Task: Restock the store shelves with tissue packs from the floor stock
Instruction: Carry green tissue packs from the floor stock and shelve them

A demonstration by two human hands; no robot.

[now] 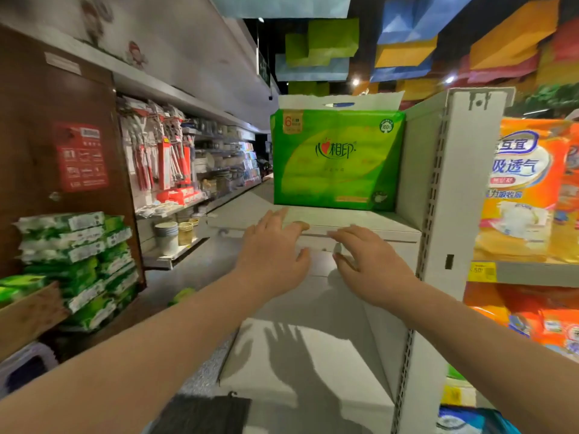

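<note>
1. Reaching forward, the left hand (272, 258) and right hand (369, 266) hold nothing — fingers spread, loosely extended.
2. Fingertips hover at the white shelf (360, 219) edge.
3. Beyond them, apart, the green tissue pack (336, 159) stands upright on that shelf.

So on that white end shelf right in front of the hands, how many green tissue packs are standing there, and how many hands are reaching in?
Green tissue pack on the white shelf: 1
Hands, left hand and right hand, both empty with relaxed fingers: 2
Total: 3
</note>
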